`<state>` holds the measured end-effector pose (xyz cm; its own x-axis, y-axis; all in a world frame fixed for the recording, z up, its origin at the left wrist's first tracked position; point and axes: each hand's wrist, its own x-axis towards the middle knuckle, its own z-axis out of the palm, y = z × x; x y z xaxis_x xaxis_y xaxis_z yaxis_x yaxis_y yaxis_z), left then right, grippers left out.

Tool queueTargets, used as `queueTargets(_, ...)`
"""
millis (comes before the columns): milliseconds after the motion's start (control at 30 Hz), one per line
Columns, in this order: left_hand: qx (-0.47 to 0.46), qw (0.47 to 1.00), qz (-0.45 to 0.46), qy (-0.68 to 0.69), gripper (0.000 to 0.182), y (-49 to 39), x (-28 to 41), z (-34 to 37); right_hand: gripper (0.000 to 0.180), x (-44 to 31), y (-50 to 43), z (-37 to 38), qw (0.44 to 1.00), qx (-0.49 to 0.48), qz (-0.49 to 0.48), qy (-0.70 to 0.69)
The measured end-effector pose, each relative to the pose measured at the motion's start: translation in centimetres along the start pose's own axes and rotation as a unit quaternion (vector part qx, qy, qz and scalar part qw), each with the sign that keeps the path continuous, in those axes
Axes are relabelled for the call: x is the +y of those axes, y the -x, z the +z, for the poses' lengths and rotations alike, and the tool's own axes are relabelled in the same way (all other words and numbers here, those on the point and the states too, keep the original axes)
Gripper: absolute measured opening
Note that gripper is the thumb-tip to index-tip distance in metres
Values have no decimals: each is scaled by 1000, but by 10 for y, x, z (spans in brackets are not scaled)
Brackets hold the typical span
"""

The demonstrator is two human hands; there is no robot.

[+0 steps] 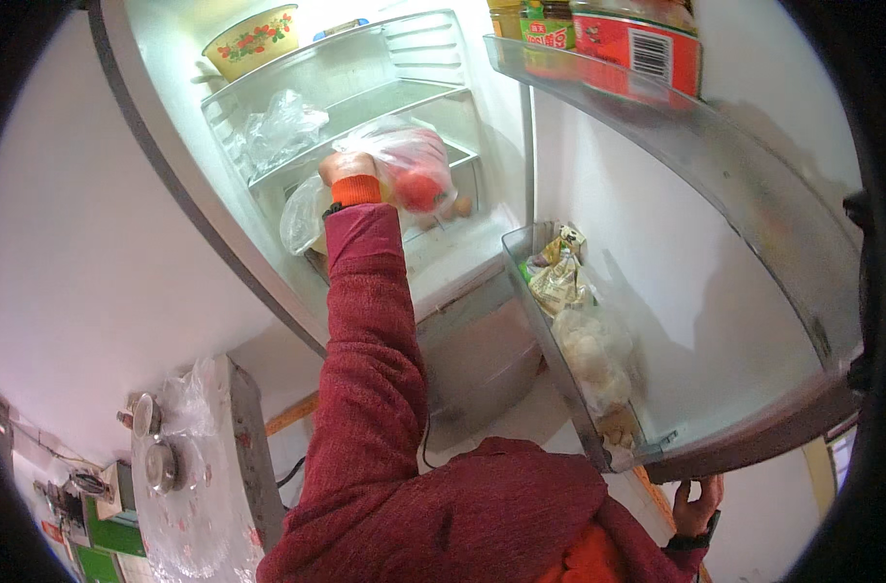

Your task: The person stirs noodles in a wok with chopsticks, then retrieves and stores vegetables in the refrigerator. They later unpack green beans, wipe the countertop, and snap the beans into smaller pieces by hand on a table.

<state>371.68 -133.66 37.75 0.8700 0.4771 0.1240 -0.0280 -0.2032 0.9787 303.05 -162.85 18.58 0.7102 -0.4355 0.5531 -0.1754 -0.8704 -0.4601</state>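
Observation:
Inside the open refrigerator, my left hand (349, 167) is closed around the gathered part of a thin plastic bag (406, 149). A red tomato-like fruit (419, 191) shows through the bag, to the right of my wrist. My left fingertips are hidden by the back of the hand. Another clear plastic bag (302, 215) lies just left of that wrist. At the lower right, my right hand (698, 503) is at the outer edge of the refrigerator door (749, 444), thumb and fingers apart; its grip cannot be made out.
A floral enamel bowl (257, 44) and a crumpled plastic bag (282, 127) stand on glass shelves. Round brown eggs, apparently, sit low behind the held bag. Jars (632, 47) and bagged food (592, 357) fill door racks. A plastic-covered table (187, 510) with metal bowls is at lower left.

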Motion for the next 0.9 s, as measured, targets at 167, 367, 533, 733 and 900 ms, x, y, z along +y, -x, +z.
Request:
queueTargets(167,4,954,116,-276,27,-3,15,20,25,10,12,18,998,52,28,27)
queueTargets(367,-45,820,315,-476,21,-21,22,51,26,10,24,23,988,65,132,50)
queueTargets(533,-55,748,348,-563,33,-55,22,82,31,14,33,25,981,58,178,52)
queueTargets(733,-92,766,297,-563,35,-65,35,100,37,13,41,28,960,30,122,252)
queueTargets(900,-95,790,280,-538,37,-70,44,117,33,9,34,30,955,14,106,277)
